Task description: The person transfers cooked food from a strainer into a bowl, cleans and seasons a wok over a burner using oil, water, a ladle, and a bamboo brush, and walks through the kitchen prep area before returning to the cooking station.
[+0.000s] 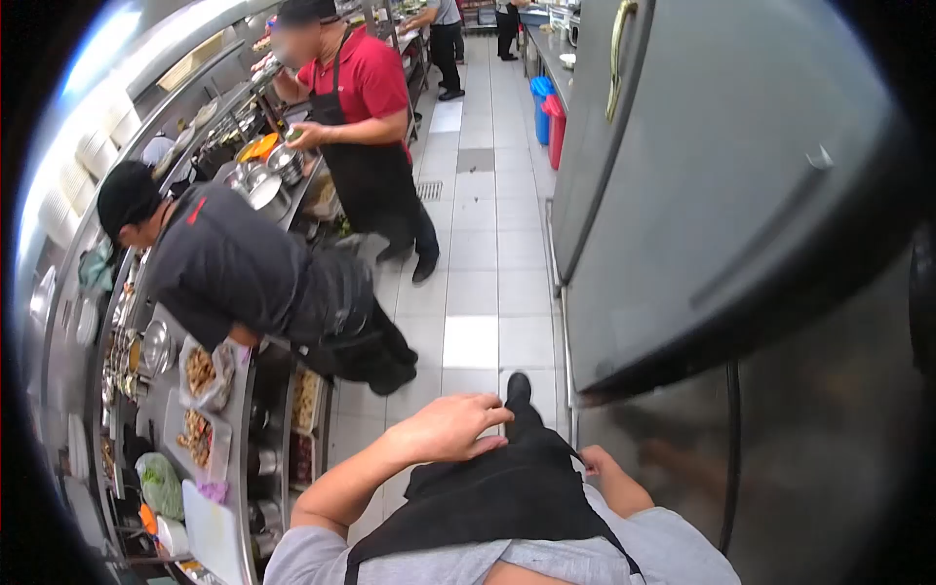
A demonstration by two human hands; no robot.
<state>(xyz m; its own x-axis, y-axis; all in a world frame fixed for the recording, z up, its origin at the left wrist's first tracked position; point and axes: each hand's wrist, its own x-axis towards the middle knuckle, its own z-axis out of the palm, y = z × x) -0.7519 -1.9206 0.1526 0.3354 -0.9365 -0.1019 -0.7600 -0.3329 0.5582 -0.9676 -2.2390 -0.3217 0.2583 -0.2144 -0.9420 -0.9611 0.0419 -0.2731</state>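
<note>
In front of my black apron point(487, 487), my left hand point(453, 427) hangs in the air with loosely bent fingers, the thumb apart from them, and nothing in it. Lower at my right side is my right hand point(595, 458), beside the apron's edge; its fingers are mostly hidden, so I cannot make out whether it holds anything. A large grey steel fridge door point(702, 185) stands close on the right, with a long handle point(619, 58). Beneath it is a darker steel panel point(663, 458).
A tiled aisle point(473, 244) runs ahead. At the left counter, a person in dark clothes point(244, 263) bends over and a person in a red shirt point(361, 88) stands. Food trays point(200, 439) and a white board point(212, 531) are nearer. Blue point(542, 107) and red bins point(554, 132) stand right.
</note>
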